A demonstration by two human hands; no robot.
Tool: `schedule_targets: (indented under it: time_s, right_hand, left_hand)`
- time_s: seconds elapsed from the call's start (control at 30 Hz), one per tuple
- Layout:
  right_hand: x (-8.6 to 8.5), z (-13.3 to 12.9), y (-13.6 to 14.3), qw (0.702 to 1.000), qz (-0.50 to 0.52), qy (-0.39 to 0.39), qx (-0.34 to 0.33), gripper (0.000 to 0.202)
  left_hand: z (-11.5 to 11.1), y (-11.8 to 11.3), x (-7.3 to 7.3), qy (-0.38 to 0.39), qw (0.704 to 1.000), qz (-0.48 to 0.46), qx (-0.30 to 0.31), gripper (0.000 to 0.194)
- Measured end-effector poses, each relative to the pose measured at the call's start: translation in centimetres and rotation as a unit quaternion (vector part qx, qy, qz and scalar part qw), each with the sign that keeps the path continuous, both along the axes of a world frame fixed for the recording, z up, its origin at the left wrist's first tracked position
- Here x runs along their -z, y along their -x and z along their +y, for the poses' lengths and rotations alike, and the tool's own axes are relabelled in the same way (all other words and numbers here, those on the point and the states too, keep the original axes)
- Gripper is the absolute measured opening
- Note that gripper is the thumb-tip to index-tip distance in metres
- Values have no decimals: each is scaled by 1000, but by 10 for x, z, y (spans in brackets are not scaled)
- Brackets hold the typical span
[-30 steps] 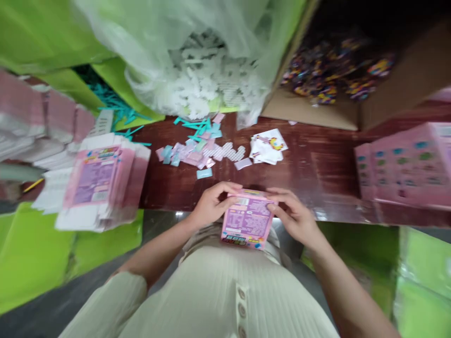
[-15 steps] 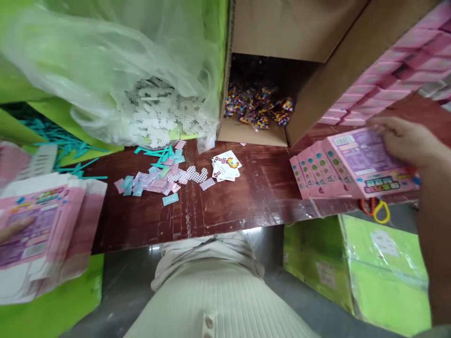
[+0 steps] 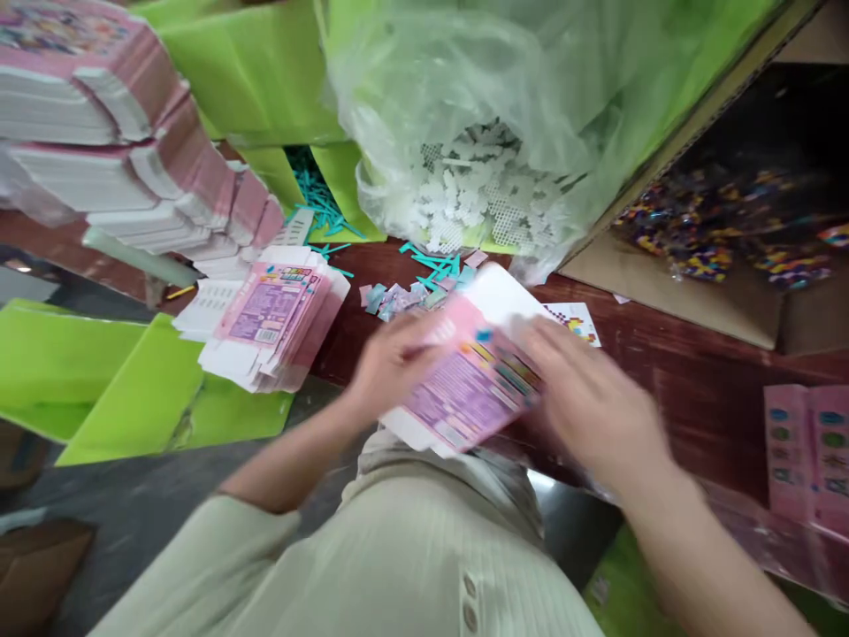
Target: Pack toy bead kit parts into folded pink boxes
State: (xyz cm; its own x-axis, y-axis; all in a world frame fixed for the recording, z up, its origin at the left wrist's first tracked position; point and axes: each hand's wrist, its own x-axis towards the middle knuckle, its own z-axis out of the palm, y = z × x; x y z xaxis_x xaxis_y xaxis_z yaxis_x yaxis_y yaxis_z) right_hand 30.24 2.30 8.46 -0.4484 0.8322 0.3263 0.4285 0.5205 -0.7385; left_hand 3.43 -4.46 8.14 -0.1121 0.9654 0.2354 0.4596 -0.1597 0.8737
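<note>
A flat pink and purple carton (image 3: 464, 380) with white flaps is held in front of my body, tilted. My left hand (image 3: 394, 358) grips its left edge, fingers bent over it. My right hand (image 3: 590, 398), blurred by motion, is closed around its right edge. Behind the carton lie small pastel packets (image 3: 396, 299), teal sticks (image 3: 434, 265) and a printed card (image 3: 576, 323), partly covered. A stack of flat pink cartons (image 3: 271, 314) is left of my left hand.
Tall piles of flat cartons (image 3: 126, 177) stand at the left. A plastic bag of white pieces (image 3: 491, 195) is behind the table (image 3: 669, 389). An open cardboard box (image 3: 696, 292) holds colourful bead packets. Pink boxes (image 3: 806, 456) stand at the right edge.
The view has swung left. My left hand now has a flat carton off the stack, in front of my body. My right hand has left the pink box on the right and holds the carton too.
</note>
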Motion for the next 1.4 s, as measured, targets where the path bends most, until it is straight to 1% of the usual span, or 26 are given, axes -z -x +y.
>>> schedule_targets:
  time_s: [0.07, 0.13, 0.2, 0.23, 0.3, 0.33, 0.37, 0.43, 0.47, 0.5, 0.53, 0.6, 0.63, 0.67, 0.7, 0.77, 0.83, 0.87, 0.93, 1.0, 1.07, 1.1, 1.17, 1.23, 1.33, 1.4]
  right_hand:
    - [4, -5, 13, 998, -21, -53, 6, 38]
    - [9, -5, 21, 997, -20, -74, 19, 32]
    - [10, -6, 24, 999, 9, -46, 6, 27]
    - [10, -7, 23, 999, 26, -34, -10, 27]
    - [10, -9, 18, 998, 41, -33, -41, 29]
    - [11, -10, 14, 998, 38, -49, -33, 30]
    - [14, -11, 10, 997, 31, -70, -3, 31]
    - [27, -11, 0, 991, 25, -97, 93, 41]
    - [37, -10, -4, 987, 32, -86, 132, 50]
    - [49, -10, -8, 986, 52, -53, 150, 58]
    - [61, -10, -11, 986, 83, 0, 145, 64]
    - [82, -12, -16, 974, 156, 132, 94, 64]
    - [89, -14, -19, 961, 184, 194, 69, 61]
    - [93, -16, -22, 948, 201, 242, 51, 59]
    - [94, -18, -26, 939, 204, 273, 38, 55]
    - [90, -21, -32, 942, 181, 282, 29, 41]
    - [84, -22, -35, 961, 144, 235, 37, 25]
    - [82, -22, -35, 969, 128, 204, 48, 21]
    - [82, -21, -32, 977, 125, 155, 81, 21]
    - [85, -19, -30, 972, 160, 133, 109, 35]
    - [86, -17, -29, 969, 178, 133, 107, 45]
    - [84, -15, -29, 972, 170, 137, 87, 41]
    - [79, -11, -30, 976, 147, 155, 46, 24]
    - [70, -7, -29, 970, 144, 191, 38, 19]
    - [61, -3, -23, 946, 173, 261, 87, 19]
    - [58, -1, -21, 933, 185, 292, 103, 21]
  left_hand:
    - [5, -21, 19, -12, 1000, -13, -12, 48]
    - [4, -34, 34, -4, 999, -32, 3, 56]
    - [0, -39, 45, 44, 994, -60, 77, 70]
    - [-1, -40, 47, 81, 986, -78, 125, 70]
    - [0, -40, 50, 153, 962, -127, 190, 57]
    - [2, -39, 52, 178, 953, -154, 191, 50]
    - [5, -38, 53, 192, 949, -181, 173, 47]
    - [14, -33, 59, 200, 948, -223, 110, 50]
    - [19, -30, 64, 195, 948, -237, 86, 54]
    - [23, -27, 69, 186, 948, -248, 77, 60]
    - [27, -24, 74, 173, 947, -257, 84, 70]
    - [32, -18, 84, 149, 944, -264, 131, 96]
    - [33, -15, 88, 142, 940, -262, 164, 105]
    - [34, -12, 91, 141, 936, -257, 198, 109]
    - [34, -10, 91, 146, 930, -246, 229, 105]
    - [36, -8, 89, 160, 926, -215, 266, 81]
    - [40, -9, 82, 150, 943, -168, 245, 48]
    - [42, -11, 78, 134, 956, -143, 217, 40]
    - [45, -16, 73, 92, 977, -121, 149, 39]
    - [48, -22, 70, 63, 979, -156, 111, 37]
    - [48, -26, 68, 59, 972, -195, 115, 38]
    - [48, -27, 67, 62, 969, -199, 131, 37]
    - [47, -28, 62, 78, 967, -179, 161, 33]
    - [46, -30, 57, 102, 969, -160, 160, 29]
    - [46, -34, 49, 134, 971, -155, 120, 25]
    - [46, -35, 44, 141, 972, -147, 118, 23]
